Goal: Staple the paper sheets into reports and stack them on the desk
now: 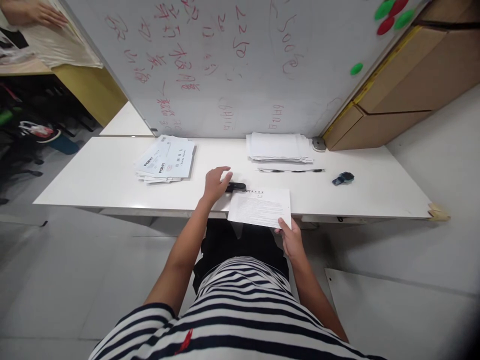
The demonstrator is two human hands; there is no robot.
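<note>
My right hand point(291, 240) grips the lower right corner of a printed white sheet point(258, 211), thumb on top. Whether it is one page or several is hard to tell. The sheet is over the desk's front edge, its upper left part meeting a black stapler point(237, 187). Beside the stapler's left end is my left hand point(217, 183), thumb and fingers apart. I cannot tell whether it touches the stapler.
A paper stack point(279, 146) and a pen point(291, 170) lie behind the sheet. Light blue printed papers point(170, 157) are piled left. A watch point(343, 178) lies right, near cardboard boxes point(405, 75). The whiteboard point(240, 70) stands along the desk's back. Another person's hand point(47, 14) shows upper left.
</note>
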